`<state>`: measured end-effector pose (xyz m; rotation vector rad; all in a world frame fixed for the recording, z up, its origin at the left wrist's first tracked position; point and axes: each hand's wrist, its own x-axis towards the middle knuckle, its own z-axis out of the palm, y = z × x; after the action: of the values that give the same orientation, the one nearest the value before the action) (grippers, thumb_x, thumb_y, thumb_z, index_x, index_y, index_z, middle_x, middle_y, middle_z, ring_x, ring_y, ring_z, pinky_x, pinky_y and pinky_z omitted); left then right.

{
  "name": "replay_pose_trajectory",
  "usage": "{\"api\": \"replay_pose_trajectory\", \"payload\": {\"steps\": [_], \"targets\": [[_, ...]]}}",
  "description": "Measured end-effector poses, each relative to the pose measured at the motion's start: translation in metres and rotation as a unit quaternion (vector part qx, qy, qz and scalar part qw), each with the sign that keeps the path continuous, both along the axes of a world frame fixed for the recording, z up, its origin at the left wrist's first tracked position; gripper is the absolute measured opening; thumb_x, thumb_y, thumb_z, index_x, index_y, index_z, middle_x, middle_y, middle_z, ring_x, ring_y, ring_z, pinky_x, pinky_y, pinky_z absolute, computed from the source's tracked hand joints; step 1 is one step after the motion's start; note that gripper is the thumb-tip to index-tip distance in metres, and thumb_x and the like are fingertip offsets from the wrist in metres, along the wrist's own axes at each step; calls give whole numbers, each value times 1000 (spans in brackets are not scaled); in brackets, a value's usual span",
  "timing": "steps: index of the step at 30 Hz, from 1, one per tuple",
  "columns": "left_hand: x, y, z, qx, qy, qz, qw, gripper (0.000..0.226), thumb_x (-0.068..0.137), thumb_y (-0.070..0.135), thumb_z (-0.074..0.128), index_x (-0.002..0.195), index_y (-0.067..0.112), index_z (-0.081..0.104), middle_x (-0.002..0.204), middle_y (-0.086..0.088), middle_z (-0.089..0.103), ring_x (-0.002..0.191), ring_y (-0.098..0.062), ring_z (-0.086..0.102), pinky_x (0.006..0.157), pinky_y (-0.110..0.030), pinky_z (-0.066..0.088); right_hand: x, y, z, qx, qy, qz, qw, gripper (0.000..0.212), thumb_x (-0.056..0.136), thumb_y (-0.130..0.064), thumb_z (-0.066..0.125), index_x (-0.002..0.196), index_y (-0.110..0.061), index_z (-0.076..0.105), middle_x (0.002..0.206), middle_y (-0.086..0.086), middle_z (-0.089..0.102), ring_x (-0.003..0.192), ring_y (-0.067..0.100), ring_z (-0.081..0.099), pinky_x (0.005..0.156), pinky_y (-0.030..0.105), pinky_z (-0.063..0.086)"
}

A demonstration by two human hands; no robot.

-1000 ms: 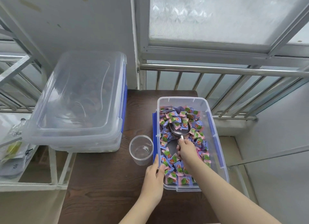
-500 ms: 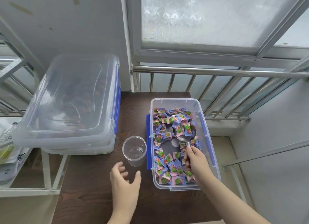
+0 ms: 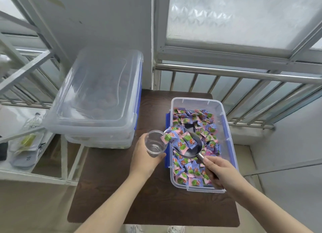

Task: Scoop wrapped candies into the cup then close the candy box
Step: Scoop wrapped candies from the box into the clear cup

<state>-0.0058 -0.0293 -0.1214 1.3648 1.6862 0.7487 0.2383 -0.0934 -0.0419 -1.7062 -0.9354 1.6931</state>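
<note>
Fingers [image 3: 157, 157] wrap cup [image 3: 155, 144]; scoop [image 3: 187, 144] w/ candies apparently touching rim.

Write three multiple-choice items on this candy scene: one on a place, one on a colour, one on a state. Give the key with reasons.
1. Where is the cup?
A. In the left hand, beside the candy box
B. On the table by the lidded box
C. Inside the candy box

2. What colour are the candy box's clips?
A. Red
B. Blue
C. Green

3. What state is the scoop in?
A. Empty on the table
B. Buried in candies
C. Loaded, tipped toward the cup

Key: A, fingers wrap the cup at the box's left wall; B, a blue clip shows along that wall; C, the right hand holds it with candies sliding to the rim.
</note>
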Motion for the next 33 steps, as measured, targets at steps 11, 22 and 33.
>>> {"api": "replay_pose_trajectory", "payload": {"steps": [11,22,33], "targets": [[3,0,6,26,-5,5,1000,76,62,44,87,128,39,49,120,20,60,111,-2,60,91,-35,57,-43,-2,25,147,-256,132,946,18,99,-34,50,85,-34,62,55,-10,53,51,5,43,53,26,34],[2,-6,-1,54,54,-49,996,80,72,39,84,140,35,42,136,15,53,124,-4,53,98,-32,54,-28,28,58,49,-301,257,917,47,97,-42,49,75,-1,55,57,2,34,50,18,29,51,29,30],[2,-6,-8,31,39,-41,998,87,72,40,86,143,36,37,141,17,48,128,-5,50,100,-28,51,-64,89,111,-26,-414,347,841,40,95,-33,53,65,-7,51,52,3,38,37,17,31,39,19,29]]}}
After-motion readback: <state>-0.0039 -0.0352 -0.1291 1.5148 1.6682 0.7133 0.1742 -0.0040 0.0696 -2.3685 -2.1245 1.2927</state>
